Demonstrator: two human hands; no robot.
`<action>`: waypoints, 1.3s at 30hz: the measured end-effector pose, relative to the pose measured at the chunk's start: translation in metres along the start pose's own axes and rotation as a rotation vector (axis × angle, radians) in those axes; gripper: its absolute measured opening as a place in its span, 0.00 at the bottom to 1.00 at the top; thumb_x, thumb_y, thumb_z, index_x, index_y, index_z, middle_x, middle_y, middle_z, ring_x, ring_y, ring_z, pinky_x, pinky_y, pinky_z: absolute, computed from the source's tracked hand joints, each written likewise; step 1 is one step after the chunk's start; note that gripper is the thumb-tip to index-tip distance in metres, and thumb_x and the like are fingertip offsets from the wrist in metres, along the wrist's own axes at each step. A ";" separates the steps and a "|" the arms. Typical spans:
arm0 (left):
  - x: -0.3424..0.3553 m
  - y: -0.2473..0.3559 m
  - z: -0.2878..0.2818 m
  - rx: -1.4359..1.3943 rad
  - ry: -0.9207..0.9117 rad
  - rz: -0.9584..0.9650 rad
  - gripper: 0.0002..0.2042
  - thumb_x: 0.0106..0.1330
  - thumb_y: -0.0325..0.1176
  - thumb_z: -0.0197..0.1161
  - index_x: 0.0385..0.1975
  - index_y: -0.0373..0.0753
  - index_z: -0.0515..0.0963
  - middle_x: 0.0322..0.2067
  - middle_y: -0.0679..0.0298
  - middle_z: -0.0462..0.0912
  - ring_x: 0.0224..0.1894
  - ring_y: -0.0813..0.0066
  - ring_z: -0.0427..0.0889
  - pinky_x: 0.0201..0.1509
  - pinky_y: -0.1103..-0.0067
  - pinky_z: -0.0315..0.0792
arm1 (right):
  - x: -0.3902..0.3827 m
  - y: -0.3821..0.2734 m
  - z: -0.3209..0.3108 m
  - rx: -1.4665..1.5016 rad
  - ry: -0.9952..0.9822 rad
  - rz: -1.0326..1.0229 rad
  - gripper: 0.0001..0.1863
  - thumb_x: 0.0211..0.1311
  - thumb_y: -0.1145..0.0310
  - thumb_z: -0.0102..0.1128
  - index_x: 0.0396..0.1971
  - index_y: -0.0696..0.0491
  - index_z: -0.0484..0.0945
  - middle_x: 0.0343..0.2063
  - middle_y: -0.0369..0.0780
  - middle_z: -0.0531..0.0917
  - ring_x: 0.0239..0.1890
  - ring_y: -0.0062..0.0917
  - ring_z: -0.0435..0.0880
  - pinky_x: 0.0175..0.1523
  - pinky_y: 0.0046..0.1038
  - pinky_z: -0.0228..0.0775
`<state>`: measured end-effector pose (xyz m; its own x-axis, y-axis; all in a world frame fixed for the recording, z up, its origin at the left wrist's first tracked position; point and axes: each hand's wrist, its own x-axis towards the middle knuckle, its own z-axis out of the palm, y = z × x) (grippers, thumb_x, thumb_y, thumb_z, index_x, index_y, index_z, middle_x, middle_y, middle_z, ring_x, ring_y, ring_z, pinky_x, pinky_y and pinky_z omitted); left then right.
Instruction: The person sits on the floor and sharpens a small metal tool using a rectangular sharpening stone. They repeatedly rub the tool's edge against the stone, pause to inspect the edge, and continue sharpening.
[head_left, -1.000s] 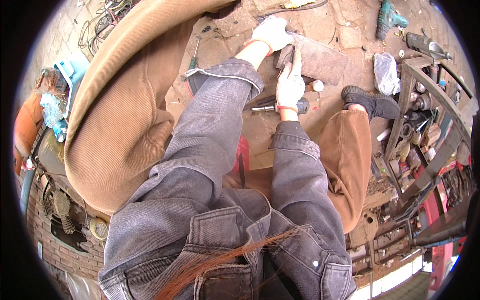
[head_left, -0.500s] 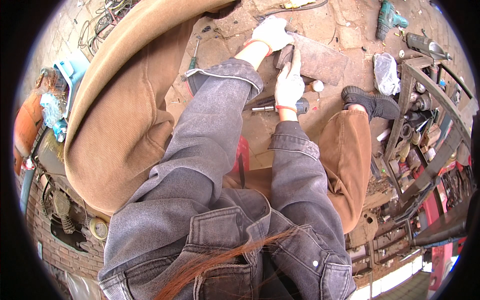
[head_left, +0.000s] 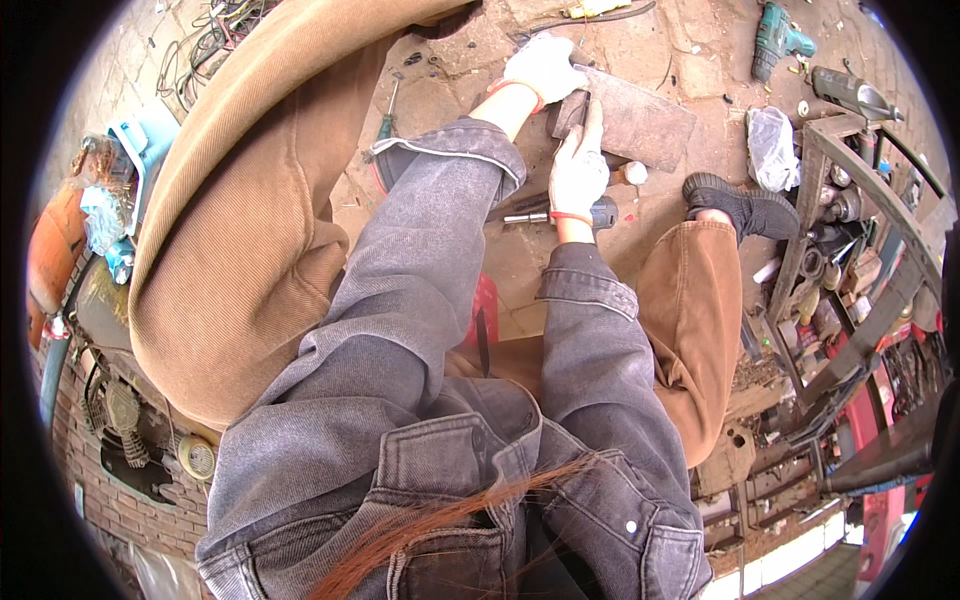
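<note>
A white glove covers my left hand (head_left: 542, 72), its fingers curled down at the upper left corner of a flat, worn brown-grey plate (head_left: 645, 118) on the ground; what they grip is hidden. Below it, my gloved right hand (head_left: 578, 178) has its index finger stretched forward along a narrow dark strip (head_left: 586, 106), which appears pinched between thumb and finger. The strip lies by a dark block (head_left: 568, 112) at the plate's left end. Under my right wrist rests a blue-grey tool (head_left: 604, 211) with a metal shaft. Just right of that hand is a pale-ended cylinder (head_left: 632, 173).
A green-handled screwdriver (head_left: 387, 122) lies left of my sleeve. Farther right are a teal power drill (head_left: 772, 42), a metal grinder-like tool (head_left: 850, 92) and a clear plastic bag (head_left: 772, 148). A metal frame rack (head_left: 815, 190) full of parts stands beside my shoe (head_left: 740, 203).
</note>
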<state>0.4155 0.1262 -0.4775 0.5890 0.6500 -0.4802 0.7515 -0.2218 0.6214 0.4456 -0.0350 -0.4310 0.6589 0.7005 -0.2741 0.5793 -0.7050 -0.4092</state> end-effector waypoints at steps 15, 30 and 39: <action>0.002 -0.005 0.004 -0.005 -0.001 0.021 0.25 0.59 0.50 0.69 0.51 0.39 0.82 0.53 0.50 0.81 0.60 0.54 0.77 0.67 0.66 0.69 | 0.000 0.001 0.003 -0.084 -0.012 0.002 0.30 0.75 0.61 0.47 0.75 0.46 0.57 0.30 0.51 0.87 0.28 0.43 0.87 0.38 0.39 0.77; 0.009 -0.017 0.014 0.036 -0.037 0.154 0.31 0.60 0.52 0.65 0.60 0.40 0.73 0.57 0.49 0.74 0.62 0.51 0.74 0.66 0.63 0.70 | 0.000 -0.027 -0.013 -0.232 -0.121 0.113 0.31 0.74 0.61 0.48 0.74 0.49 0.57 0.31 0.50 0.87 0.30 0.42 0.87 0.39 0.38 0.76; 0.008 -0.019 0.016 0.066 -0.046 0.161 0.28 0.62 0.51 0.64 0.57 0.39 0.74 0.55 0.49 0.74 0.61 0.50 0.75 0.63 0.62 0.72 | 0.001 -0.043 -0.021 -0.186 -0.137 0.145 0.28 0.75 0.61 0.47 0.72 0.48 0.60 0.30 0.51 0.87 0.30 0.44 0.87 0.39 0.42 0.76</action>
<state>0.4107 0.1236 -0.5026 0.7150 0.5686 -0.4068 0.6635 -0.3686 0.6510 0.4314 -0.0066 -0.3952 0.6780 0.5900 -0.4385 0.5701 -0.7986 -0.1931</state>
